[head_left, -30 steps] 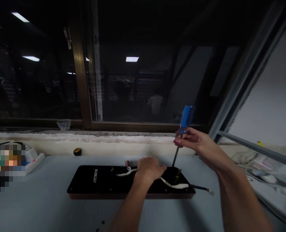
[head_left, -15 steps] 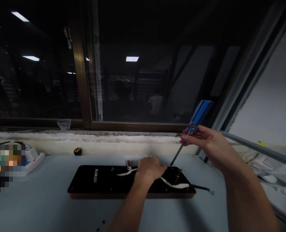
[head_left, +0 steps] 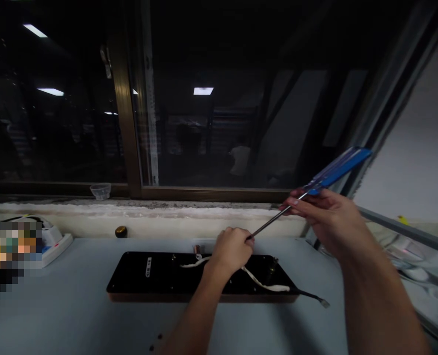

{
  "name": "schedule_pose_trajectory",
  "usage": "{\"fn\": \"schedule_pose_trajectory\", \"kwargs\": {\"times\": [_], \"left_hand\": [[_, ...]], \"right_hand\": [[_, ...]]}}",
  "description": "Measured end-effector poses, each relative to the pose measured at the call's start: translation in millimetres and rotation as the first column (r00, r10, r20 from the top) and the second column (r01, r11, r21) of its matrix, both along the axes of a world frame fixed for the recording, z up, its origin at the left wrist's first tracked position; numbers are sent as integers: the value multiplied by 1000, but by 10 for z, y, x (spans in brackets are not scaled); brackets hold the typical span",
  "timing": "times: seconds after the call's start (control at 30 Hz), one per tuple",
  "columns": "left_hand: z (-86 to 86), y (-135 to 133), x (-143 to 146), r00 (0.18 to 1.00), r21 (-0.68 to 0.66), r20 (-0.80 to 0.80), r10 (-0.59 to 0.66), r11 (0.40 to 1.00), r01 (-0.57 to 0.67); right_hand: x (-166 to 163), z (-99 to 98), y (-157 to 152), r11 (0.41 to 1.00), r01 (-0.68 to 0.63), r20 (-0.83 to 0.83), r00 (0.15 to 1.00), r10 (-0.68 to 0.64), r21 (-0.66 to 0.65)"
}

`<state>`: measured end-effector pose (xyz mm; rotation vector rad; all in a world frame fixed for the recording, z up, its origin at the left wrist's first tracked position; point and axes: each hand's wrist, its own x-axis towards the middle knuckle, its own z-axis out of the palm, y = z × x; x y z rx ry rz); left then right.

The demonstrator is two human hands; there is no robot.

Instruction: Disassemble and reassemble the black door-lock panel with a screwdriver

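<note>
My right hand (head_left: 324,214) grips a screwdriver (head_left: 343,167) with a clear and blue handle, fingers around the lower handle and top of the shaft. The shaft slants down to the left, its tip meeting the fingertips of my left hand (head_left: 231,251). That hand is closed over the far edge of a long black panel (head_left: 130,276) with a brown side; what its fingers hold is hidden. A white sleeved cable (head_left: 267,287) runs out from under it, ending in a black lead with a small connector (head_left: 325,303). A brass-coloured post (head_left: 273,268) stands at the panel's right.
A power strip (head_left: 58,249) lies at the left beside a blurred-out patch. On the window sill sits a clear cup (head_left: 100,191). A gold-topped dark knob (head_left: 121,231) rests by the wall. Small dark bits (head_left: 156,342) lie in front. White clutter (head_left: 411,266) is at the right.
My right hand has shifted slightly right and tilted the screwdriver closer to level. Its tip has moved up and left from above the panel to my left hand's fingertips.
</note>
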<state>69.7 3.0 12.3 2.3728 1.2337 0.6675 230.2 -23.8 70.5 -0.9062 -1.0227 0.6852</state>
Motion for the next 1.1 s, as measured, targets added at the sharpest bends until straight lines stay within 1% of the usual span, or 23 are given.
{"fn": "schedule_pose_trajectory", "kwargs": {"times": [0.13,0.2,0.23,0.3,0.37,0.43,0.47,0.53,0.6,0.7,0.73,0.8,0.87,0.9,0.93,0.97,1.0,1.03,1.07,1.1], "left_hand": [[165,-123,-101,993,108,-11,115,988,-114],[263,-240,-188,992,161,-9,127,979,-124],[305,-314,-247,994,184,-11,107,977,-103],[349,-491,-405,999,215,-32,24,977,-16],[325,-686,-614,994,243,-62,-90,965,103],[223,-870,-856,981,273,-59,-187,942,196],[145,-949,-978,976,267,-68,-207,939,217],[-49,-1062,-1196,975,264,-82,-207,939,221],[-264,-1113,-1351,977,260,-110,-182,943,206],[-526,-1117,-1450,954,241,-205,-217,934,264],[-578,-1114,-1460,949,239,-220,-225,931,276],[-619,-1117,-1476,955,243,-197,-222,932,267],[-594,-1133,-1523,975,280,-105,-195,935,217],[-566,-1141,-1567,985,314,-43,-165,934,170],[-534,-1144,-1624,992,347,27,-123,932,106],[-500,-1137,-1696,992,376,109,-64,926,18],[-467,-1119,-1778,978,385,207,25,917,-105],[-438,-1086,-1867,941,370,316,120,898,-239],[-415,-1039,-1957,870,321,434,232,863,-390],[-397,-979,-2043,778,244,534,330,821,-516]], "right_hand": [[48,49,-29,985,41,-104,994,-24,168],[55,92,-69,973,66,-184,983,-25,221],[53,115,-93,971,76,-223,975,-24,229],[41,158,-139,968,95,-276,961,-28,234],[23,190,-173,968,99,-282,959,-31,231],[-1,209,-192,970,86,-262,965,-24,226],[-18,215,-198,973,70,-250,968,-13,220],[-73,227,-212,976,33,-231,973,17,213],[-165,250,-241,977,-17,-213,975,63,211],[-357,310,-335,972,-118,-163,975,153,203],[-420,331,-382,968,-159,-130,974,185,192],[-517,347,-497,958,-225,-37,971,235,176],[-548,287,-630,950,-279,100,959,267,142],[-537,215,-701,946,-310,195,937,288,95],[-512,112,-772,947,-320,303,904,302,9],[-479,-22,-843,943,-306,457,825,333,-134],[-443,-182,-913,926,-271,593,712,376,-262],[-410,-362,-979,934,-200,682,639,355,-297],[-383,-554,-1040,923,-154,740,559,375,-352],[-362,-748,-1092,909,-120,779,479,405,-399]]}}
